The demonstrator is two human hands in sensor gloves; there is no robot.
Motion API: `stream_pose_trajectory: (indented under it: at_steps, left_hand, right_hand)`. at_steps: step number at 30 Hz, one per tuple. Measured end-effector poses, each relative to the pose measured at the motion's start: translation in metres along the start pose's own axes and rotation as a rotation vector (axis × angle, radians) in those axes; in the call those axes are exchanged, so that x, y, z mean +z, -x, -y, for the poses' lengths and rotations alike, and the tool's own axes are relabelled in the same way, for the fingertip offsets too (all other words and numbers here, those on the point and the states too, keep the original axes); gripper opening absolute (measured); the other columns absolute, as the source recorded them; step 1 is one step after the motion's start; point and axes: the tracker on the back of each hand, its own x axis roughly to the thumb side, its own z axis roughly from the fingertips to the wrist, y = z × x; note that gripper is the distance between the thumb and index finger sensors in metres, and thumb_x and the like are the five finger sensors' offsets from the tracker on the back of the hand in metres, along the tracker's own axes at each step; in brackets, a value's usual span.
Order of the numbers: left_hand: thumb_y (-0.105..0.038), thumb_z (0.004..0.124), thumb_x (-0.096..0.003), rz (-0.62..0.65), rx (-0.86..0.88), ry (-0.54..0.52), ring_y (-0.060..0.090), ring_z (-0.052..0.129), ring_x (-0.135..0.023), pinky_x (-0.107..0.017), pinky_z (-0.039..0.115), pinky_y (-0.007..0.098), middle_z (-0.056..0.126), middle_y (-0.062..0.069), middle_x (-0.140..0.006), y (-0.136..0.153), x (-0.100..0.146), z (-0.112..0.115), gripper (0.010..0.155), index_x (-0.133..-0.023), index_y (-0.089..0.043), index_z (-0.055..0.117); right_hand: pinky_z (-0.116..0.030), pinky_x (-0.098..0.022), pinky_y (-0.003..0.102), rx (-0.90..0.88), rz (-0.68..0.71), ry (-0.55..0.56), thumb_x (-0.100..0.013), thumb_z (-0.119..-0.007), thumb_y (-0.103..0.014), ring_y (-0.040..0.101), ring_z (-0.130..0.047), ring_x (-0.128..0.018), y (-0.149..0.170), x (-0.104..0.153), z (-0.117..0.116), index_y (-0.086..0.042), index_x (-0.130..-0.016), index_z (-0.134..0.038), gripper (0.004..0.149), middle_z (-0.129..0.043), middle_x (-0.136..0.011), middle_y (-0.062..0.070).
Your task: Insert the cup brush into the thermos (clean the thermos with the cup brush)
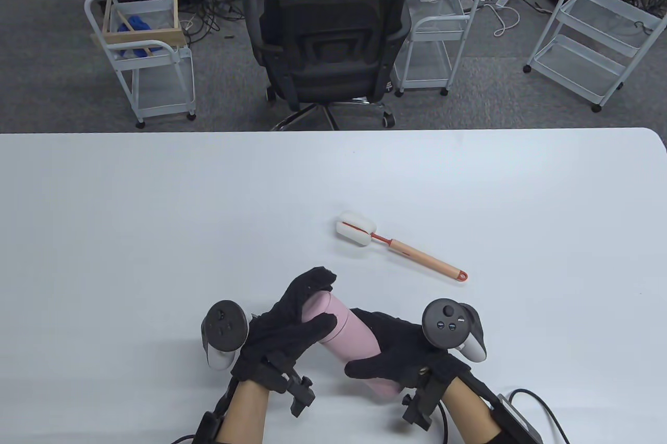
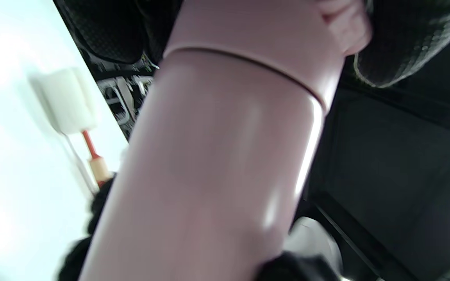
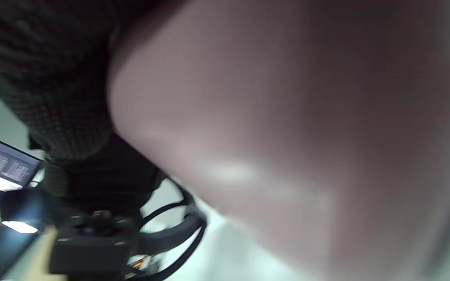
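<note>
A pink thermos (image 1: 350,338) is held tilted above the near edge of the table, its lid end toward the upper left. My left hand (image 1: 297,315) grips the lid end; the seam of the lid (image 2: 248,62) shows close up in the left wrist view. My right hand (image 1: 396,355) grips the body near the base, which fills the right wrist view (image 3: 287,136). The cup brush (image 1: 396,245) lies flat on the table beyond the hands, white sponge head (image 1: 355,228) to the left, tan handle pointing right. It also shows in the left wrist view (image 2: 72,105).
The white table (image 1: 156,214) spans the view. Behind its far edge stand a black office chair (image 1: 328,42) and white wire carts (image 1: 151,48). A cable (image 1: 536,402) runs from my right wrist at the bottom right.
</note>
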Motion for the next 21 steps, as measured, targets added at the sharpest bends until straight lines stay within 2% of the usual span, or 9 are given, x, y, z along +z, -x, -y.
stream_pose_trajectory:
  at_steps: [4, 7, 11, 15, 18, 21]
  left_hand:
    - [-0.059, 0.08, -0.0619, -0.067, -0.11, 0.003, 0.049, 0.069, -0.105, -0.069, 0.067, 0.066, 0.048, 0.022, -0.124, -0.002, 0.0, 0.003, 0.08, -0.12, -0.018, 0.042]
    - [-0.061, 0.076, -0.0627, -0.124, -0.243, -0.033, 0.048, 0.074, -0.103, -0.069, 0.068, 0.065, 0.051, 0.024, -0.122, -0.003, 0.002, 0.006, 0.083, -0.121, -0.014, 0.039]
    - [-0.063, 0.074, -0.0628, -0.138, -0.336, -0.019, 0.042, 0.081, -0.1, -0.068, 0.072, 0.062, 0.06, 0.022, -0.119, -0.003, 0.001, 0.011, 0.082, -0.12, -0.013, 0.041]
    - [-0.06, 0.08, -0.0599, -0.106, -0.219, -0.072, 0.034, 0.094, -0.089, -0.064, 0.08, 0.055, 0.076, 0.017, -0.109, 0.0, 0.001, 0.011, 0.077, -0.115, -0.012, 0.054]
    - [-0.06, 0.082, -0.0588, -0.052, -0.199, -0.073, 0.032, 0.097, -0.089, -0.063, 0.084, 0.053, 0.078, 0.015, -0.108, -0.001, 0.0, 0.008, 0.075, -0.114, -0.016, 0.057]
    - [-0.059, 0.085, -0.0576, 0.02, -0.114, -0.075, 0.032, 0.097, -0.089, -0.063, 0.084, 0.052, 0.079, 0.013, -0.109, -0.002, 0.0, 0.005, 0.073, -0.113, -0.019, 0.059]
  right_hand:
    - [-0.075, -0.058, 0.052, 0.177, 0.0, 0.119, -0.04, -0.083, -0.072, 0.044, -0.075, -0.082, -0.009, 0.005, -0.003, -0.016, -0.105, -0.056, 0.09, -0.065, -0.101, 0.019]
    - [-0.075, -0.058, 0.051, 0.346, -0.006, 0.213, -0.039, -0.082, -0.072, 0.044, -0.076, -0.082, -0.016, 0.01, -0.006, -0.016, -0.104, -0.056, 0.09, -0.066, -0.101, 0.019]
    - [-0.076, -0.057, 0.051, 0.444, -0.001, 0.234, -0.039, -0.082, -0.073, 0.043, -0.077, -0.082, -0.02, 0.011, -0.008, -0.016, -0.104, -0.057, 0.09, -0.066, -0.1, 0.019]
    - [-0.078, -0.055, 0.05, 0.347, 0.026, 0.195, -0.039, -0.082, -0.073, 0.043, -0.079, -0.079, -0.015, 0.01, -0.005, -0.015, -0.103, -0.058, 0.089, -0.069, -0.099, 0.02]
    - [-0.079, -0.055, 0.05, 0.277, 0.038, 0.172, -0.038, -0.083, -0.073, 0.043, -0.08, -0.079, -0.012, 0.008, 0.0, -0.015, -0.102, -0.06, 0.089, -0.07, -0.099, 0.02]
    - [-0.08, -0.054, 0.05, 0.128, 0.059, 0.1, -0.039, -0.083, -0.073, 0.043, -0.081, -0.078, -0.009, 0.005, 0.005, -0.014, -0.102, -0.06, 0.089, -0.071, -0.098, 0.021]
